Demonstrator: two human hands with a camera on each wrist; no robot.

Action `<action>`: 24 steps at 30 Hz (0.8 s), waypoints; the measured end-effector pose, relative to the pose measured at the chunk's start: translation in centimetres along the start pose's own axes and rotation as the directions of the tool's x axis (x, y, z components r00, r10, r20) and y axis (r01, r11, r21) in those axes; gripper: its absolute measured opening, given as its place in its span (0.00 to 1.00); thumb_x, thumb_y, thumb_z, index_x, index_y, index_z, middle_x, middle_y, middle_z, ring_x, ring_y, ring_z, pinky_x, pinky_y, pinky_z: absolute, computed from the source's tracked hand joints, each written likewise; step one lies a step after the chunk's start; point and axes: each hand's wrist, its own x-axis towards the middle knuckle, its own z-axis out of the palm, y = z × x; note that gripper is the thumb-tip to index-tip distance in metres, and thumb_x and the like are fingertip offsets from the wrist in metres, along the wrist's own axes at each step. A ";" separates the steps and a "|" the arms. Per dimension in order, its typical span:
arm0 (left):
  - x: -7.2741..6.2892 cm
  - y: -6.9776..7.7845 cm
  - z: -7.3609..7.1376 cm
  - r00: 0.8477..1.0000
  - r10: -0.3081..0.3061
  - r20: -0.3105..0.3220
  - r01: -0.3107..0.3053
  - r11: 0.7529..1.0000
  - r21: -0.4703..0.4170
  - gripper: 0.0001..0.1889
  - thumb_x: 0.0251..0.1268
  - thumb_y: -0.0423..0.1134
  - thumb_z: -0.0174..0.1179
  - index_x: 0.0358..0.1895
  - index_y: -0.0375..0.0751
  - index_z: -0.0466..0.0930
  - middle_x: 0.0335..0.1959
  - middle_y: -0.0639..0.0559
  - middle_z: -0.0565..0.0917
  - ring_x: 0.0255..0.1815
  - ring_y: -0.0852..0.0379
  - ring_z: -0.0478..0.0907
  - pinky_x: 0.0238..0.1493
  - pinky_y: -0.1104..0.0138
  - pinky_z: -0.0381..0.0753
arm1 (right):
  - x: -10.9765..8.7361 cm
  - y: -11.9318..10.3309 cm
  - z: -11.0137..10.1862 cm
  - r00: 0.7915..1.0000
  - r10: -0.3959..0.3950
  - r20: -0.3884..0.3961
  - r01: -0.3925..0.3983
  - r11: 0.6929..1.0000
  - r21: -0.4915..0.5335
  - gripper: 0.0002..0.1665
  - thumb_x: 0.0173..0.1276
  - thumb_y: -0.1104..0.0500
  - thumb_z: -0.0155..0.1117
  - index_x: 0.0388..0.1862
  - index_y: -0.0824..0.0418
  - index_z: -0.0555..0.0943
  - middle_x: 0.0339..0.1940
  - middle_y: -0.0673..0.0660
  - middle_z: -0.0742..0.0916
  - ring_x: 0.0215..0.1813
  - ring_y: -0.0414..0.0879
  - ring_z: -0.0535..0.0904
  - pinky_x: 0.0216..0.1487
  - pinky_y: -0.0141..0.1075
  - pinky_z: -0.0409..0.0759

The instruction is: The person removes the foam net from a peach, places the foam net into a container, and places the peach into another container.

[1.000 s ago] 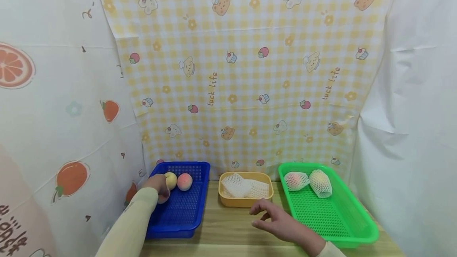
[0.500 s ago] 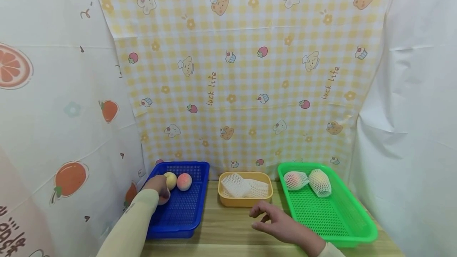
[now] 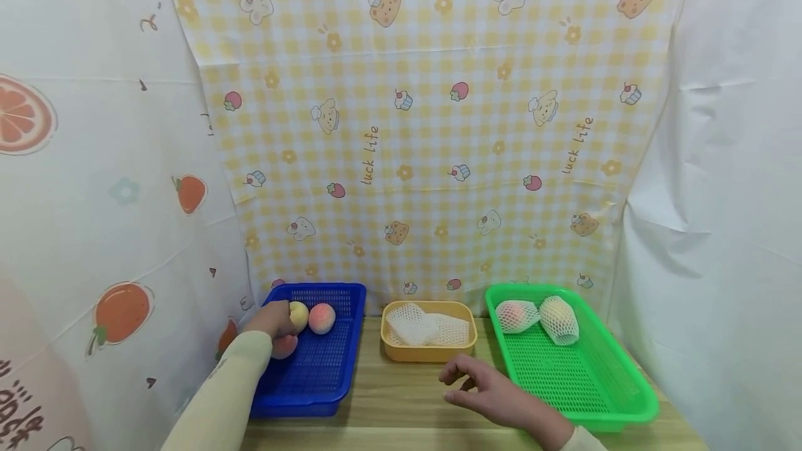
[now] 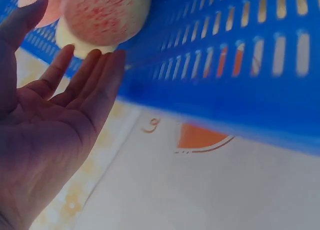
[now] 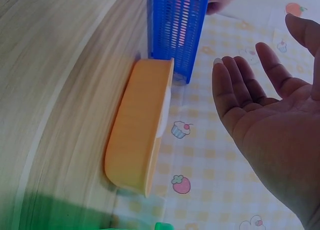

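Note:
My left hand (image 3: 274, 320) is over the back left of a blue basket (image 3: 319, 376), fingers loosely bent toward a yellow peach (image 3: 299, 316). A pink peach (image 3: 285, 347) lies just below that hand, and another pink peach (image 3: 322, 319) sits to the right. In the left wrist view, the palm faces up in the picture and the fingertips are right at a red-speckled peach (image 4: 107, 17), not wrapped round it. My right hand (image 3: 491, 392) hovers in front of the yellow container (image 3: 432, 353), fingers relaxed with nothing in them.
White foam net sleeves (image 3: 416, 326) lie in the yellow container. On the right, a green basket (image 3: 557, 381) holds two fruits in net sleeves, one pinkish (image 3: 516, 316) and one yellowish (image 3: 559, 320). A checked cloth (image 3: 401, 138) hangs behind the wooden table (image 3: 388, 402).
My left hand has shifted slightly back toward the yellow peach, so more of the pink peach in front shows. The right hand has hardly moved.

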 end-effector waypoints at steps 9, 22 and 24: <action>-1.3 4.7 0.2 0.972 0.191 -0.137 -0.187 0.982 0.042 0.15 0.71 0.40 0.70 0.53 0.35 0.85 0.44 0.44 0.86 0.39 0.46 0.80 0.45 0.48 0.82 | 0.0 -0.2 -0.2 0.999 0.033 0.006 -0.033 0.999 0.011 0.12 0.86 0.54 0.66 0.61 0.55 0.82 0.58 0.54 0.86 0.59 0.47 0.84 0.57 0.39 0.84; -7.8 16.2 5.5 0.803 0.531 -0.268 -0.550 0.835 0.007 0.13 0.70 0.39 0.75 0.54 0.44 0.87 0.52 0.50 0.86 0.54 0.49 0.85 0.55 0.50 0.86 | -1.3 -0.2 -2.8 0.996 0.059 -0.069 -0.058 0.998 0.027 0.13 0.87 0.55 0.64 0.62 0.59 0.82 0.58 0.58 0.85 0.55 0.49 0.85 0.53 0.37 0.85; -8.7 17.5 6.8 0.779 0.578 -0.243 -0.596 0.803 -0.002 0.13 0.72 0.41 0.74 0.54 0.45 0.86 0.53 0.52 0.87 0.53 0.51 0.86 0.53 0.53 0.87 | -1.5 -0.2 -3.3 0.994 0.071 -0.079 -0.069 0.997 0.031 0.14 0.87 0.55 0.64 0.63 0.59 0.82 0.58 0.59 0.85 0.55 0.50 0.85 0.52 0.38 0.86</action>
